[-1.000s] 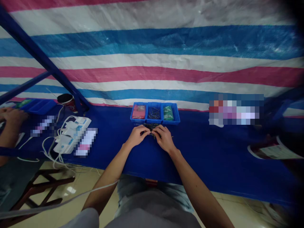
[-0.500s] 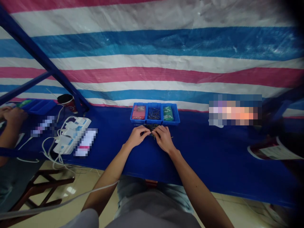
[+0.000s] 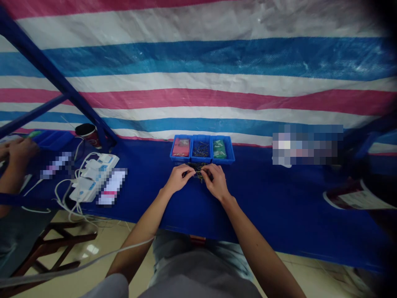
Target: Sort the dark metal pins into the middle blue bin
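Observation:
On the blue table, a loose pile of thin dark and brass-coloured screws (image 3: 200, 167) lies between my hands, partly covered by the fingers. My left hand (image 3: 179, 178) is closed in a pinch at the pile's left side, with what looks like a thin screw at the fingertips. Across from it, my right hand (image 3: 216, 179) pinches thumb and forefinger together at the right side; whatever they hold is too small to make out. Just behind the pile stand three joined blue bins: a left bin (image 3: 171, 157) with pink packets, a middle bin (image 3: 201, 159) with screws, and a right bin (image 3: 230, 154) with green packets.
To the left are a white power strip (image 3: 93, 178) with tangled cables and a blurred-out phone (image 3: 112, 187). Farther left, another person's hands (image 3: 21, 149) work beside a blue tray (image 3: 56, 140). A dark cup (image 3: 88, 134) stands near the frame post. A tipped cup-like container (image 3: 356, 195) is at right.
My right hand has drawn slightly right, away from the left fingertips, widening the gap and showing more of the pile. My left hand stays nearly in place.

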Demonstrator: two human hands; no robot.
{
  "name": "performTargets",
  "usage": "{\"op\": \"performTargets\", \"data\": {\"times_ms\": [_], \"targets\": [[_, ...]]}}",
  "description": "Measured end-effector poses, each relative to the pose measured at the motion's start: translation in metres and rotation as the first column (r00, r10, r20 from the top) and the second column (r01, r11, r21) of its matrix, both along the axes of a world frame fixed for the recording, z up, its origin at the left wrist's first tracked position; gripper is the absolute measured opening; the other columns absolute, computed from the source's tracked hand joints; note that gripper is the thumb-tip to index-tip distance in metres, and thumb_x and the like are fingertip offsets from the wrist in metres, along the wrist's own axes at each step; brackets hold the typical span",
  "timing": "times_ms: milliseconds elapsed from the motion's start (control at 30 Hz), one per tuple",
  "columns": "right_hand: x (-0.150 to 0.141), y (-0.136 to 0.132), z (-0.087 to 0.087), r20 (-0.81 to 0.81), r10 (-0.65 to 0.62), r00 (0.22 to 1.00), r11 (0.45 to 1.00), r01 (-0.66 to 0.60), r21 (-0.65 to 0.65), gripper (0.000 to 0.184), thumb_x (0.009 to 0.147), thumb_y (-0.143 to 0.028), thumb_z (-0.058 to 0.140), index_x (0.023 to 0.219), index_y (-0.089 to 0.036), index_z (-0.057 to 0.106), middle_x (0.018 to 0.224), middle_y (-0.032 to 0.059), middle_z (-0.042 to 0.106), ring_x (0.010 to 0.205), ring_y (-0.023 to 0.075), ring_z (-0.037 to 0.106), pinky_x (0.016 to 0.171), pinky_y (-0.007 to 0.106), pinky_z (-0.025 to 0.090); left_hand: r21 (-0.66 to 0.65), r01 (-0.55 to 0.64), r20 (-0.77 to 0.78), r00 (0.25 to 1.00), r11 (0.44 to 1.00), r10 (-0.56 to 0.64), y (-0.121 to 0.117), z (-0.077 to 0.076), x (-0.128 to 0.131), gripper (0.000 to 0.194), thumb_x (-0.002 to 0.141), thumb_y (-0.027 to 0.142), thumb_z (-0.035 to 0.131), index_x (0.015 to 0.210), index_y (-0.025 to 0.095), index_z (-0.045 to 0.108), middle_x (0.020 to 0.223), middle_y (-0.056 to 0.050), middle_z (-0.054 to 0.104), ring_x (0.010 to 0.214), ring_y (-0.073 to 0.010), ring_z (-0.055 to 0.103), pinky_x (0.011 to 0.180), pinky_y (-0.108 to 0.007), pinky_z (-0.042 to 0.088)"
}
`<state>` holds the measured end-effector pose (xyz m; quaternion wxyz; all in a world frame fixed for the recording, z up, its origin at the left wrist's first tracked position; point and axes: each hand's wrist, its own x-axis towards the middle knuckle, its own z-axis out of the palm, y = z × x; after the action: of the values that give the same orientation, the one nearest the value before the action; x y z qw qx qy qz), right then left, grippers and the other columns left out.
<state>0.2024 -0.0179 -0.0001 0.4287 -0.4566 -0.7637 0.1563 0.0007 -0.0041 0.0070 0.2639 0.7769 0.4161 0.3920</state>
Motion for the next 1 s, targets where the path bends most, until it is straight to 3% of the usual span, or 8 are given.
{"op": "performTargets", "data": {"times_ms": [533,1000], "targets": [[-0.0013,0.0033,-0.0071,0.020,0.059,0.998,0.998,-0.059,0.003,0.011,0.098,-0.023,0.054,0.097,-0.024,0.065,0.093,0.0041,0.068,0.090,0.0210,0.063,0.082,0.038,0.038,0.004,0.001,-0.005,1.000,1.000,-0.001,-0.0007,0.0000,0.0003,0.022,0.096,0.032,0.060,0.086,0.017,0.073,0.078,-0.004,0.070,0.068,-0.0138,0.058,0.066,-0.026,0.044],[-0.0006,0.0019,-0.0033,0.037,0.051,0.998,0.999,-0.051,-0.018,0.021,0.102,-0.030,0.047,0.090,-0.022,0.064,0.092,0.0055,0.067,0.089,0.0215,0.062,0.082,0.039,0.039,0.025,-0.023,0.003,1.000,0.999,0.023,-0.0005,-0.0018,0.0003,0.020,0.094,0.032,0.063,0.088,0.018,0.075,0.080,-0.004,0.072,0.068,-0.0138,0.059,0.067,-0.026,0.047]]}}
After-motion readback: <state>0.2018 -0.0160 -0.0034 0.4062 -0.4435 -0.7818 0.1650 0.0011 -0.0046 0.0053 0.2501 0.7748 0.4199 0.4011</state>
